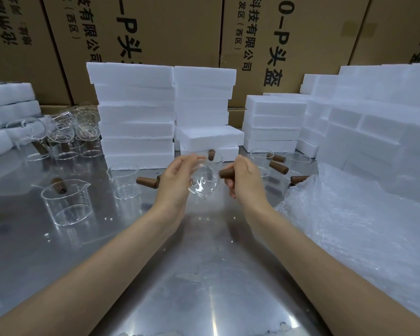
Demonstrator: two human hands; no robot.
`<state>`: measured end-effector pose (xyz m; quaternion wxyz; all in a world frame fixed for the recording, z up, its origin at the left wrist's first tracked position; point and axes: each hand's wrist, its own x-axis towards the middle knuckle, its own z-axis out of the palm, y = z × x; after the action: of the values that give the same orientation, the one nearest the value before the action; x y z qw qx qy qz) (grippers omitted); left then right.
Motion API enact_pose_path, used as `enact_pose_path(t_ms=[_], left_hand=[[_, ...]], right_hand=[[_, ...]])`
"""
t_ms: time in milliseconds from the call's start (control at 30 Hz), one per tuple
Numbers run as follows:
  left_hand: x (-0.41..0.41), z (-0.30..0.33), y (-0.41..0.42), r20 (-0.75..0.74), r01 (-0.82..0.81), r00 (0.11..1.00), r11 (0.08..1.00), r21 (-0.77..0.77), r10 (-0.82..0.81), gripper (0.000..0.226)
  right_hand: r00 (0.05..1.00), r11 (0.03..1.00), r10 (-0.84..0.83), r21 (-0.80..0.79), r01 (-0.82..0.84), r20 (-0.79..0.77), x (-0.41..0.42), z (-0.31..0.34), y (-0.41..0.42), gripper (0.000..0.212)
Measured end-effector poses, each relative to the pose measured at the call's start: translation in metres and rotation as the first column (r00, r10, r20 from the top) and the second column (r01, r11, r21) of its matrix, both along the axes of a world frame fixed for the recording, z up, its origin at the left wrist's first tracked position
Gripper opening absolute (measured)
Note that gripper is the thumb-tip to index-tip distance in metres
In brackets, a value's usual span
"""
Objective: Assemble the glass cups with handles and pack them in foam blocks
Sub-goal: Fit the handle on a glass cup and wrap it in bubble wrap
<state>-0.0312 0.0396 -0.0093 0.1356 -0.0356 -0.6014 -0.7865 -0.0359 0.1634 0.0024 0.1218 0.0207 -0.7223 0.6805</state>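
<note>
Above metal table [136, 263], left grip [177, 177] holding glass cup [204, 180], right grip [244, 177] clasping wooden handle [226, 173]

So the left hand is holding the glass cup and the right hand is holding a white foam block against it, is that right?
Not quite. The head view shows the left hand holding the glass cup, but the right hand grips a brown wooden handle against it, not a foam block. The foam blocks stay stacked behind.

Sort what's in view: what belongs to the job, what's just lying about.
Job:
left hand holding glass cup
right hand gripping wooden handle
other cups
loose handles
foam blocks

Lying about:
cardboard boxes
bubble wrap
</note>
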Motion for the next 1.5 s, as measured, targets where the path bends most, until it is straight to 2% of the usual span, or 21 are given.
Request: enact_pose_path(t_ms=[100,233,367,500,667,900,1100,1233,1300,1367,1433,1500], left_hand=[[-0.002,0.004,-0.007,0.024,0.201,0.979,0.979,-0.036,-0.201,0.02],[-0.002,0.008,-0.024,0.033,0.473,0.88,0.881,-0.005,-0.473,0.038],[-0.002,0.008,-0.035,0.01,0.572,0.82,0.819,-0.05,-0.572,0.049],[0.0,0.006,-0.033,-0.012,0.605,0.79,0.782,-0.149,-0.613,0.062],[-0.001,0.003,-0.026,0.0,0.544,0.833,0.818,-0.187,-0.554,0.066],[0.002,-0.005,-0.012,0.015,0.283,0.957,0.923,-0.261,-0.289,0.07],[0.005,-0.007,-0.002,0.035,0.012,0.999,0.98,-0.198,-0.006,0.036],[0.002,-0.005,-0.004,0.092,-0.032,0.995,0.989,-0.147,0.046,0.028],[0.001,-0.005,-0.006,0.113,-0.021,0.993,0.993,-0.12,0.035,0.027],[0.0,-0.004,-0.008,0.131,-0.002,0.991,0.995,-0.096,0.015,0.025],[0.001,-0.001,-0.01,0.16,0.023,0.987,0.995,-0.094,-0.007,0.025],[0.002,0.002,-0.011,0.19,0.066,0.981,0.993,-0.102,-0.046,0.03]], right_hand=[[0.996,0.998,-0.03,-0.055,0.035,0.079,-0.001,0.003,0.007,0.029],[0.989,0.987,-0.021,-0.155,0.044,0.148,-0.003,0.005,0.011,0.026],[0.987,0.983,-0.011,-0.182,0.04,0.162,-0.006,0.006,0.013,0.027],[0.987,0.983,-0.009,-0.181,0.039,0.161,-0.005,0.006,0.012,0.026],[0.99,0.989,-0.009,-0.145,0.029,0.142,-0.003,0.005,0.009,0.023],[0.994,0.999,-0.035,-0.005,0.036,0.107,0.001,0.001,0.005,0.028],[0.999,0.997,0.008,0.074,-0.011,0.041,0.003,-0.002,-0.003,0.028],[0.999,0.983,0.053,0.173,-0.054,0.011,0.001,-0.003,-0.004,0.031],[0.993,0.928,0.046,0.373,-0.002,-0.108,0.002,-0.003,-0.001,0.034],[0.942,0.729,0.046,0.655,0.196,-0.333,0.002,-0.005,0.002,0.033],[0.87,0.536,0.105,0.764,0.359,-0.483,0.002,-0.003,0.004,0.032],[0.865,0.458,0.129,0.803,0.381,-0.484,0.0,0.001,0.005,0.035]])
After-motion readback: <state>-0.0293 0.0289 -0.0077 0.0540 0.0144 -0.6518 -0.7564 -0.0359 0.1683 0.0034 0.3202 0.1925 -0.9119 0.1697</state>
